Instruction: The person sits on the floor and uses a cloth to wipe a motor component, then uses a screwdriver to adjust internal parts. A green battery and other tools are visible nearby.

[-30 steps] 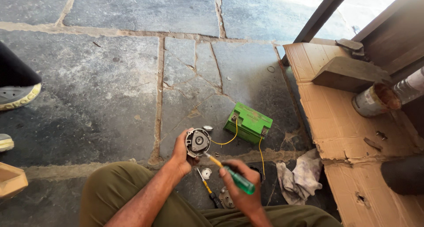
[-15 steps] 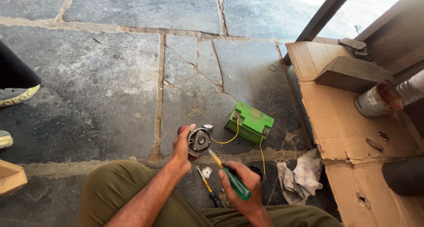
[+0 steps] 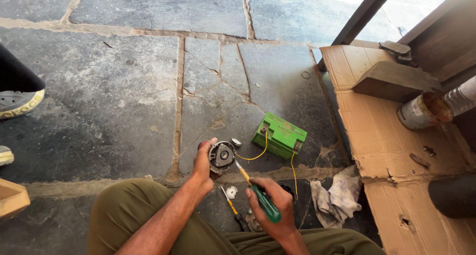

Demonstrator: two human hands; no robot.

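My left hand (image 3: 202,166) grips a small round grey motor part (image 3: 221,156), holding it just above the stone floor. My right hand (image 3: 271,209) is closed on a screwdriver (image 3: 258,194) with a green handle and yellow shaft; its tip points up-left and meets the edge of the motor part. A green box-shaped battery (image 3: 279,135) lies on the floor just beyond, with yellow wires (image 3: 255,154) running from it toward the motor part and toward my right hand. A second yellow-handled tool (image 3: 231,203) and small round metal pieces (image 3: 231,191) lie between my hands.
A crumpled white rag (image 3: 335,197) lies right of my right hand. Flattened cardboard (image 3: 382,151) covers the floor at right, bearing a wooden block (image 3: 391,81) and a tipped tin can (image 3: 422,111). Another person's shoe (image 3: 20,102) sits at the left edge. A wooden corner (image 3: 11,199) pokes in lower left.
My right hand has brought the screwdriver up so its tip now meets the motor part. My left hand has kept hold of the part, shifting it only slightly.
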